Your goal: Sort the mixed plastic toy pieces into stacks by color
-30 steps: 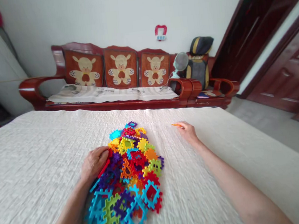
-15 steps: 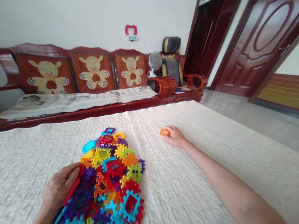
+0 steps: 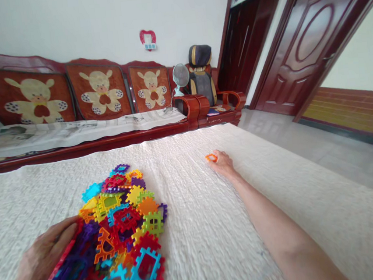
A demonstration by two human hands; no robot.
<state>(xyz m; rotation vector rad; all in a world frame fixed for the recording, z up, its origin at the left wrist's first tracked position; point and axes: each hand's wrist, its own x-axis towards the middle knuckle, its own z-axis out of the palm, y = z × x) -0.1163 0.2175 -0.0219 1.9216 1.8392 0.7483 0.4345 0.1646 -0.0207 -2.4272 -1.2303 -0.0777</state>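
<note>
My right hand (image 3: pixel 222 165) is low over the white cloth, right of the pile, with an orange notched building piece (image 3: pixel 211 157) pinched at its fingertips. The piece is a small frame with an open middle. My left hand (image 3: pixel 50 248) is at the left side of a heap of plastic interlocking pieces (image 3: pixel 126 218), its fingers closed over a long red edge (image 3: pixel 63 259). What that edge belongs to is partly hidden by the hand. Red, blue, purple, yellow, green and orange pieces overlap in the heap.
A white quilted cloth (image 3: pixel 195 227) covers the table. Beyond it stands a wooden sofa (image 3: pixel 159 131) with bear cushions (image 3: pixel 98 93). A small fan (image 3: pixel 180 75) and a chair with a grey-and-yellow cover (image 3: pixel 203 85) are at the sofa's right. A brown door (image 3: pixel 308 36) is at far right.
The view has turned right, so the heap and left hand appear further left. My right hand has moved slightly away across the cloth, still holding the orange piece. My left hand keeps to the red edge.
</note>
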